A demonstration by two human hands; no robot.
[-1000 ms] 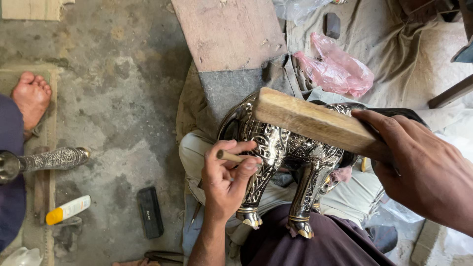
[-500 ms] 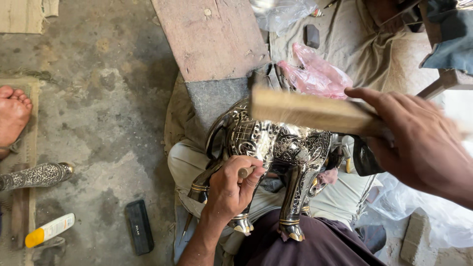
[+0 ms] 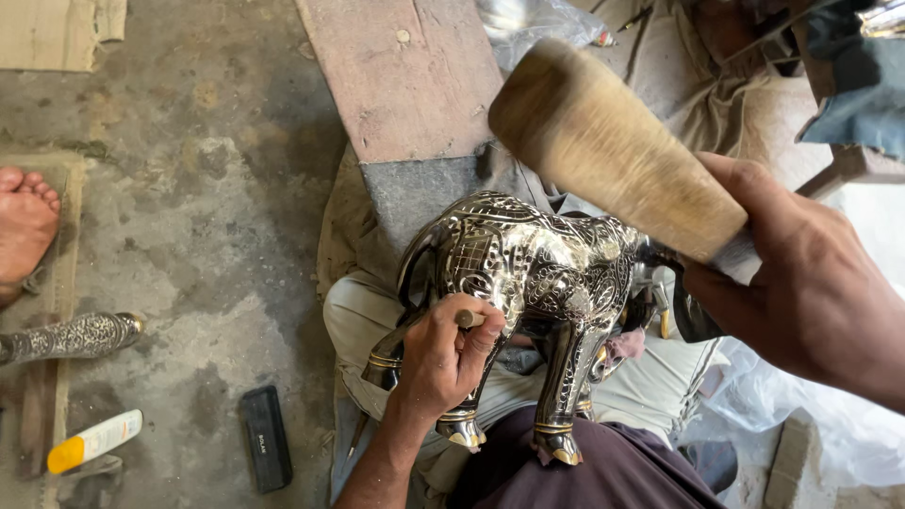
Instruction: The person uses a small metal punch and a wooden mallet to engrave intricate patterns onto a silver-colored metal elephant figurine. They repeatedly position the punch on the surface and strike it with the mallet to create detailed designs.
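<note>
An engraved silver and black metal elephant figure (image 3: pixel 537 273) lies across my lap, its gold-banded feet toward me. My left hand (image 3: pixel 443 358) grips a small chisel (image 3: pixel 468 319) whose tip rests against the figure's flank. My right hand (image 3: pixel 801 292) holds a thick wooden mallet (image 3: pixel 613 151), raised above the figure and blurred, apart from the chisel.
A wooden plank (image 3: pixel 405 75) and grey block (image 3: pixel 415 193) lie beyond the figure on the concrete floor. Another person's bare foot (image 3: pixel 24 231) is at the left, beside an engraved metal piece (image 3: pixel 66 337). A black case (image 3: pixel 264 438) and a white-and-yellow tube (image 3: pixel 92 441) lie nearby.
The mallet in my right hand has risen from close over the figure to high above it, closer to the camera. The view has shifted, and my left hand keeps the chisel on the flank.
</note>
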